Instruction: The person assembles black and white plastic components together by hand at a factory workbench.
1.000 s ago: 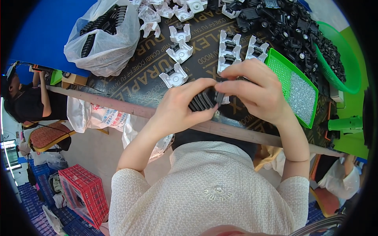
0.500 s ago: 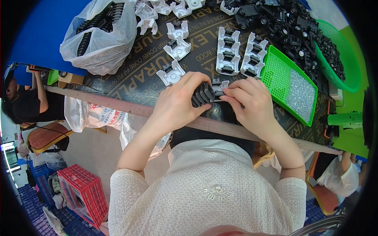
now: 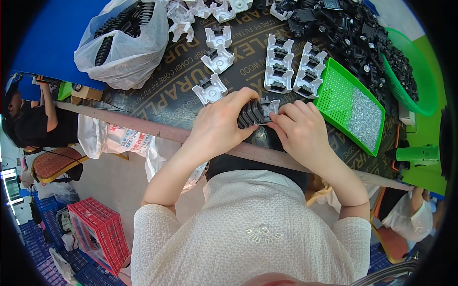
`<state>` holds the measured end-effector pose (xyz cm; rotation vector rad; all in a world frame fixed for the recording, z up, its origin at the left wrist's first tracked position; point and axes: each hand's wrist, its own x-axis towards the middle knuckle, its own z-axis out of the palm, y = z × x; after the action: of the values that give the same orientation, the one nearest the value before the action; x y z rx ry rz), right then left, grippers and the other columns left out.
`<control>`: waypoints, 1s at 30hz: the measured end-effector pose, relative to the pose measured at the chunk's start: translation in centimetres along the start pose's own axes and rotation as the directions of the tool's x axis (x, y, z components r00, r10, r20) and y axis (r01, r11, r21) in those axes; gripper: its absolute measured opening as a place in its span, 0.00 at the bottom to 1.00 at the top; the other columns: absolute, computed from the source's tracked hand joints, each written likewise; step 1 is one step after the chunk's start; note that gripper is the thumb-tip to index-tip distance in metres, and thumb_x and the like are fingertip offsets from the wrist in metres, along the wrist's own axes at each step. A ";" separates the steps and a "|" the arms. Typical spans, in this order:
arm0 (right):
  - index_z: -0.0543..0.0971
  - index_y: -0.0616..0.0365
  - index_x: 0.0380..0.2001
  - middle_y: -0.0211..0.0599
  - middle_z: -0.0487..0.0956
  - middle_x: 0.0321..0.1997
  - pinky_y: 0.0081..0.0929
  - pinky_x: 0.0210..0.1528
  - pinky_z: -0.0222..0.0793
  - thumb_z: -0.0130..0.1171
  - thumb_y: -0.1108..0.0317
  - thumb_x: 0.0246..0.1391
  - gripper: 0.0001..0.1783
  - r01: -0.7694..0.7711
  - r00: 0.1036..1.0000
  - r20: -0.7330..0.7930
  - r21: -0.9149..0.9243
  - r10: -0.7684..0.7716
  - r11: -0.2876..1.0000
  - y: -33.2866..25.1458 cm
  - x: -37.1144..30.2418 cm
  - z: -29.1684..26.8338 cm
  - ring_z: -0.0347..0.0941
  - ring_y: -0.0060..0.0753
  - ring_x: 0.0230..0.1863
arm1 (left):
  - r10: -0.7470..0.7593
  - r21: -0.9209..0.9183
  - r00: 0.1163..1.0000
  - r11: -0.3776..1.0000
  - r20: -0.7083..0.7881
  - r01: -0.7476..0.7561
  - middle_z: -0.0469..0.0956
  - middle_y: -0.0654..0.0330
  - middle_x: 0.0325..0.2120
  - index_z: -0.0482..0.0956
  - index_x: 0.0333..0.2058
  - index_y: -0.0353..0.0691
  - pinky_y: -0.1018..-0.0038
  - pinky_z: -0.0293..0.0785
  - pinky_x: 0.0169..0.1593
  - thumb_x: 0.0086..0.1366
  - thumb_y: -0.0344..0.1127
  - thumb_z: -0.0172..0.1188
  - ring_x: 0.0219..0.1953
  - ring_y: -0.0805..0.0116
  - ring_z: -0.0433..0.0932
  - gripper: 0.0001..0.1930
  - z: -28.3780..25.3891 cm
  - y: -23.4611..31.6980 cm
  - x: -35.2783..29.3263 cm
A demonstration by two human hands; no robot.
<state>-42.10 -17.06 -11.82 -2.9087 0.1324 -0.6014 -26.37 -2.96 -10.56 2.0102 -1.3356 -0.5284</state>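
Left hand (image 3: 217, 119) clamped round black ribbed stack (image 3: 250, 114). Right hand (image 3: 301, 128): fingertips at white part (image 3: 272, 107), just right of stack; whether pinched, cannot tell. Gold lettering (image 3: 191, 71) on bench (image 3: 160, 102) beyond left hand. Bench edge (image 3: 164, 134) beneath both forearms. Room left of left hand; green tray (image 3: 337, 90) just right of right hand.

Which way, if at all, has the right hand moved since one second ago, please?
Yes: judged against the green tray, the right hand has come nearer the table's near edge, now at the white part beside the black stack.
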 end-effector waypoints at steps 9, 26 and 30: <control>0.84 0.51 0.33 0.31 0.79 0.32 0.35 0.42 0.72 0.67 0.67 0.46 0.08 0.068 0.989 -0.138 0.107 -0.053 0.992 2.8 9.5 -0.1 0.74 0.40 0.42 | -0.023 0.020 0.999 1.000 -0.049 0.024 0.83 0.55 0.37 0.73 0.46 0.47 0.62 0.77 0.42 0.52 0.35 0.72 0.41 0.50 0.82 0.23 -0.1 0.0 -1.2; 0.85 0.57 0.31 0.34 0.79 0.31 0.35 0.45 0.71 0.67 0.69 0.46 0.07 0.206 0.970 0.119 0.069 -0.213 0.976 4.2 9.4 2.4 0.72 0.39 0.41 | -0.026 0.065 0.984 0.997 -0.177 0.038 0.80 0.55 0.39 0.76 0.45 0.42 0.62 0.77 0.42 0.50 0.32 0.73 0.42 0.50 0.81 0.23 -1.3 -1.2 -3.0; 0.85 0.56 0.33 0.34 0.80 0.31 0.35 0.43 0.71 0.66 0.69 0.48 0.08 0.118 0.993 -0.032 0.195 -0.114 0.974 2.9 8.3 0.0 0.73 0.39 0.40 | 0.072 -0.011 0.970 0.997 -0.233 -0.077 0.78 0.56 0.38 0.75 0.43 0.40 0.63 0.76 0.43 0.50 0.34 0.74 0.42 0.51 0.80 0.22 -1.8 -1.1 -2.3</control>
<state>-34.64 -20.90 -9.14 -2.7331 -0.0907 -0.6241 -25.36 -0.04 -10.13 1.9306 -1.2511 -0.2611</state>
